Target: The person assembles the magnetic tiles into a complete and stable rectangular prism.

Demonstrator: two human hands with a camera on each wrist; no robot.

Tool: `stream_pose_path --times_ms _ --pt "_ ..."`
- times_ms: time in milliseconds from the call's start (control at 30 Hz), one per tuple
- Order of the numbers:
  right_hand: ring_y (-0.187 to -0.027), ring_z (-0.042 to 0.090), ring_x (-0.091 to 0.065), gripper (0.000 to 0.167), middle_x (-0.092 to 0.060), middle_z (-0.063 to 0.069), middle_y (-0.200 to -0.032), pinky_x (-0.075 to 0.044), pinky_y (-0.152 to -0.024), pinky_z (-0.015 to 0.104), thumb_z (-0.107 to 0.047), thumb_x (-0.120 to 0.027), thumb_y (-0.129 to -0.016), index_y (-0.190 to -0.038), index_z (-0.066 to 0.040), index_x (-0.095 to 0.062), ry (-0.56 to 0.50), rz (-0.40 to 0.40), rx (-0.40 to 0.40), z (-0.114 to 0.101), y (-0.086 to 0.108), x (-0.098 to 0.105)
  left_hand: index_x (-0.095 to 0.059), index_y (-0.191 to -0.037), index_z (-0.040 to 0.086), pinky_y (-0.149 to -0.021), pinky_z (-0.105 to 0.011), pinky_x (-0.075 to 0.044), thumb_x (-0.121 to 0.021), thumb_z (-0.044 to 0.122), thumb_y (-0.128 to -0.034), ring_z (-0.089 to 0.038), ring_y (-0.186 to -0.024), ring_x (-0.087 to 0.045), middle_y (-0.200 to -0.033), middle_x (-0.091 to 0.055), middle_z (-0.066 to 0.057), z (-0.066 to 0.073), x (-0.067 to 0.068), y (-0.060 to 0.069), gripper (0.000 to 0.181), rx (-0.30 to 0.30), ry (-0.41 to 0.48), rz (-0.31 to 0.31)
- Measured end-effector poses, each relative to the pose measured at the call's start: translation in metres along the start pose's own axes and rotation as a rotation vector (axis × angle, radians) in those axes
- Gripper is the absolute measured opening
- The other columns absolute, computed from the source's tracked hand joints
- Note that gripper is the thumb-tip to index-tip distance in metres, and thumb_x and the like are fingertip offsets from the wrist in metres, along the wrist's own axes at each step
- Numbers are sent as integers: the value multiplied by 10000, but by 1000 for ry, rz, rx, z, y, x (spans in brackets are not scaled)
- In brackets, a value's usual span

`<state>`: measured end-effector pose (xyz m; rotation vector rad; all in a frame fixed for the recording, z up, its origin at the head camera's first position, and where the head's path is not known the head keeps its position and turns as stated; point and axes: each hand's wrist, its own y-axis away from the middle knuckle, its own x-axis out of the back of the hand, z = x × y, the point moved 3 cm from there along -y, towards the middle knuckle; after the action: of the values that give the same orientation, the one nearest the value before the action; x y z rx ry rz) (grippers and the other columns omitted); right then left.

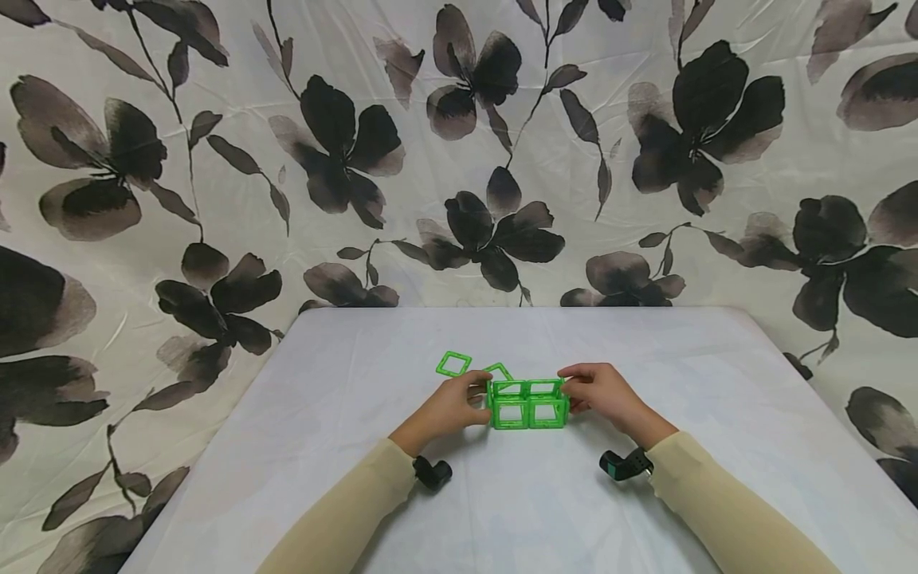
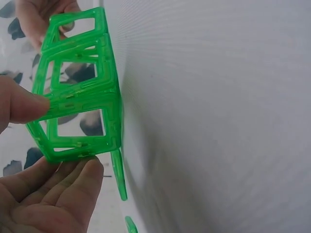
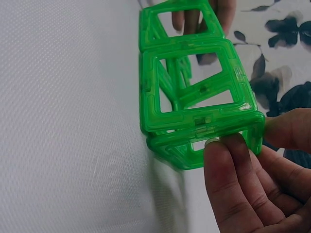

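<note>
A box-like structure of green, open-centred magnetic tiles (image 1: 529, 414) stands on the white-covered table, two squares wide at its front. At its left end, my left hand (image 1: 453, 404) holds it, with the thumb (image 2: 30, 108) on one edge and the fingers (image 2: 80, 187) at the opposite side. My right hand (image 1: 601, 396) grips the right end tile; in the right wrist view its fingertips (image 3: 221, 160) lie against that tile and the thumb (image 3: 289, 127) is at its edge.
Behind the structure lies a loose green square tile (image 1: 450, 373). Another green tile (image 1: 505, 371) lies nearer, partly hidden by the structure and my left hand. A floral cloth (image 1: 588, 199) hangs beyond the table's far edge (image 1: 531, 309).
</note>
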<state>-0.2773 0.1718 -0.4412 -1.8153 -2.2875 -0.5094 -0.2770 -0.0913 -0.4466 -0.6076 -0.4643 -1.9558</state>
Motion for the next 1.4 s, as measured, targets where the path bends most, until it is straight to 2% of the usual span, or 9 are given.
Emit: stream_pose_path --times_ms 533,967,1400 --pt "-744 176 -655 437 -665 235 -1119 -581 -723 386 -112 -595 -923 -1311 80 -535 0 -13 19 -2 1 -1 -440 -1427 89 -1040 -347 -457 -722 162 -799 -244 -1299 -532 -1419 -517 -108 0 -3 -3 692 5 -24 -8" --pt "-742 165 -651 429 -673 201 -1114 -579 -704 348 -124 -600 -917 -1303 57 -553 -1 -2 8 2 0 1 -416 -1451 87 -1058 -357 -442 -720 182 -819 -243 -1317 -514 -1444 -496 -96 1 -3 -4 708 2 -47 -22" --pt "-747 166 -653 434 -672 197 -1114 -581 -707 348 -124 -603 -915 -1308 53 -550 -9 -8 9 1 0 1 -394 -1472 116 -1063 -367 -438 -706 191 -807 -243 -1313 -516 -1411 -527 -79 -1 2 -5 738 -17 -122 -44"
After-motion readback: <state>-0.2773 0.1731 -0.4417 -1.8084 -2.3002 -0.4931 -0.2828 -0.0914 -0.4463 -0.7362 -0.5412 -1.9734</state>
